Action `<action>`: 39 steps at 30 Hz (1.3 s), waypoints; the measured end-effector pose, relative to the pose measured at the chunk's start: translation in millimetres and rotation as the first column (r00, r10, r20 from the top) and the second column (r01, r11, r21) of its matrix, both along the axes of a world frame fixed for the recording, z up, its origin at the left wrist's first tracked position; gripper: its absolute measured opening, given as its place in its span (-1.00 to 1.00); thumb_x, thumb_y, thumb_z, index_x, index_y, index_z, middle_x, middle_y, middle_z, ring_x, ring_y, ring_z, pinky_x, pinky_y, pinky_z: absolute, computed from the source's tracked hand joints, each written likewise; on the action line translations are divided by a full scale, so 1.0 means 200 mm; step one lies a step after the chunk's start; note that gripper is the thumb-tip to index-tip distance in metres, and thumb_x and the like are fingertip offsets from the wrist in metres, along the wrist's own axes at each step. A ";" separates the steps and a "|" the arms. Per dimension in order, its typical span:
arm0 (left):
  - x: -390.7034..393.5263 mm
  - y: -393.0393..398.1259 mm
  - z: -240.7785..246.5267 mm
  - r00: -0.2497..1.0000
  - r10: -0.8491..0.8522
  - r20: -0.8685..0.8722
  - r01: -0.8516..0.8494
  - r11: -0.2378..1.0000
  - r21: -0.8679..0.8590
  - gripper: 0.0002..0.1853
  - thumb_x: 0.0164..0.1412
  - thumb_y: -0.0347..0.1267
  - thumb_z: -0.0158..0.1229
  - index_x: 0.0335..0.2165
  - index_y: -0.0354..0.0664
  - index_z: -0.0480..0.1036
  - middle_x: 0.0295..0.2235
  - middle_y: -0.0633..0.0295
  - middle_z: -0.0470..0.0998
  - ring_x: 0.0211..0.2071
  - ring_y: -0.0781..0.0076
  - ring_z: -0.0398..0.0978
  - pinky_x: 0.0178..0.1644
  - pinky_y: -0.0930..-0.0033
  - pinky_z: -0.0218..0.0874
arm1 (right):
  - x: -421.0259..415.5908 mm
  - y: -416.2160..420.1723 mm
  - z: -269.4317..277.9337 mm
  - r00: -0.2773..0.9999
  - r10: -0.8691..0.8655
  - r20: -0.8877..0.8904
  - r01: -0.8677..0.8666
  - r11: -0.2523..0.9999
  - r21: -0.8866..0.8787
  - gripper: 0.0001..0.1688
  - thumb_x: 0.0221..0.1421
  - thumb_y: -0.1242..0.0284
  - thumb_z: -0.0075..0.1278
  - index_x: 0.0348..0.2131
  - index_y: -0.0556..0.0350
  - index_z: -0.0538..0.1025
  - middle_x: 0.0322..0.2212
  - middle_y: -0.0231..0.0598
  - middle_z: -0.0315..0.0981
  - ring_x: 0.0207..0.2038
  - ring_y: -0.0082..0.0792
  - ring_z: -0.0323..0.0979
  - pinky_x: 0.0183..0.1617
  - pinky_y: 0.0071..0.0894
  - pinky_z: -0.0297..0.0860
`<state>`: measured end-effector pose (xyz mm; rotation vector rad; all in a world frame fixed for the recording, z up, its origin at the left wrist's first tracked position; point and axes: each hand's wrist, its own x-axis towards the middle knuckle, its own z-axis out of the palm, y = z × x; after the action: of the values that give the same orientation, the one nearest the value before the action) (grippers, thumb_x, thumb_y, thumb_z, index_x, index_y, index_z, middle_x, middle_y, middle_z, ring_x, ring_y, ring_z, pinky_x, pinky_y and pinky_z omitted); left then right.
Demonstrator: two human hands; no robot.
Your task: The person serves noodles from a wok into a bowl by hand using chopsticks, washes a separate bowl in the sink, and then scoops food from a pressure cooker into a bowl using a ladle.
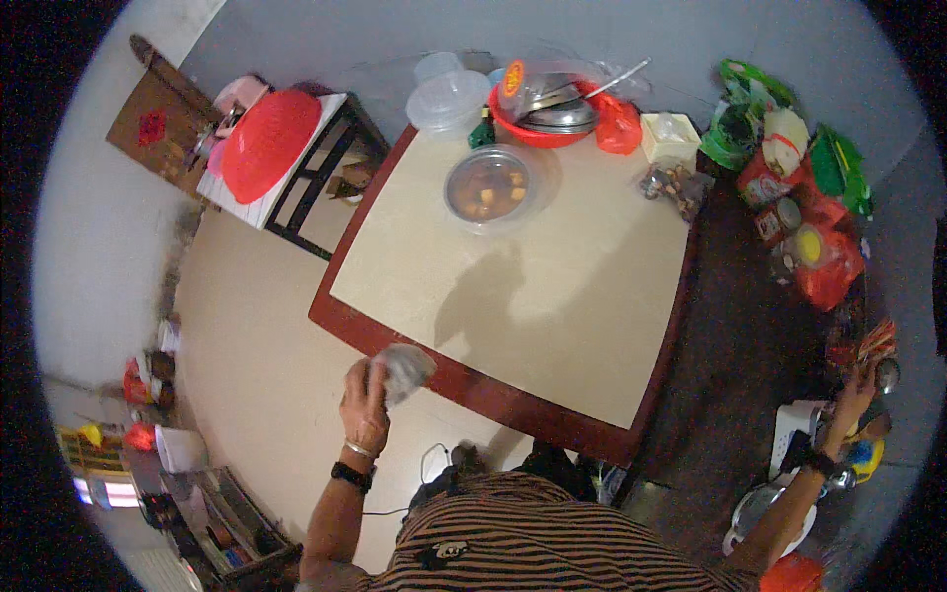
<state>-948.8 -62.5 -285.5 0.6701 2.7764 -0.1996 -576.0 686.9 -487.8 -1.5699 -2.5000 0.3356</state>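
Note:
My left hand holds a small, pale bowl-like thing, blurred, over the near edge of a red-rimmed table. My right hand reaches far out to the right, at a bundle of chopsticks or similar thin sticks above the dark counter. Its fingers are too small and blurred to tell whether they grip the sticks. A round metal ladle or spoon head is beside that hand. Towards the table's far side stands a round bowl of brown soup with yellowish chunks.
A red basin with metal bowls, clear plastic containers and a cream box line the table's far edge. Red and green bags crowd the right counter. A red cover lies on the left stand. A lidded pot is below my right forearm.

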 end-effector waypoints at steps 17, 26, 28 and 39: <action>0.67 -0.77 0.01 0.930 0.317 -0.187 -0.325 0.945 -0.015 -0.22 0.07 -0.69 0.03 0.26 -0.07 0.09 -0.05 -0.11 0.35 -0.12 -0.12 0.40 -0.18 0.06 0.38 | -1.30 -1.86 0.64 0.931 -0.120 -0.345 -0.332 0.115 -0.936 -0.81 0.16 0.46 0.02 -0.28 0.17 0.60 -0.36 -0.33 0.57 -0.35 -0.59 0.45 -0.38 -0.62 0.33; 1.65 -1.01 0.31 0.435 0.855 -0.282 -0.891 0.455 0.005 -0.17 0.09 -0.64 0.07 0.30 0.01 0.02 -0.18 0.00 0.38 -0.18 0.00 0.41 -0.23 0.11 0.37 | -1.35 -2.88 0.83 0.875 0.234 -0.424 -0.222 -0.585 -0.780 -0.90 0.10 0.66 0.03 -0.30 0.25 0.49 -0.34 -0.15 0.53 -0.37 -0.50 0.49 -0.38 -0.58 0.39; 1.87 -0.99 0.35 0.230 0.892 -0.388 -0.959 0.277 0.067 -0.21 0.11 -0.62 0.06 0.29 -0.04 0.03 -0.19 0.00 0.37 -0.19 -0.02 0.40 -0.22 0.11 0.34 | -1.34 -3.04 0.93 0.826 0.364 -0.431 -0.101 -0.655 -0.749 -0.87 0.10 0.68 0.03 -0.39 0.17 0.38 -0.35 -0.11 0.52 -0.37 -0.42 0.51 -0.36 -0.56 0.39; 2.80 -1.04 0.34 -0.173 0.951 -0.255 -0.979 -0.195 -0.060 -0.19 0.05 -0.59 0.07 0.28 -0.04 0.05 -0.17 -0.17 0.39 -0.10 -0.14 0.40 -0.03 0.06 0.30 | -1.66 -3.83 0.99 0.329 0.610 -0.721 0.445 -0.773 -0.451 -0.37 0.22 0.57 -0.03 0.20 0.16 0.10 -0.30 -0.19 0.47 -0.33 -0.46 0.48 -0.25 -0.55 0.39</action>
<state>-388.6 -270.0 -217.2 -1.7839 2.3015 -0.1910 -908.7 -78.5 -289.4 -0.5489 0.5707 -1.2229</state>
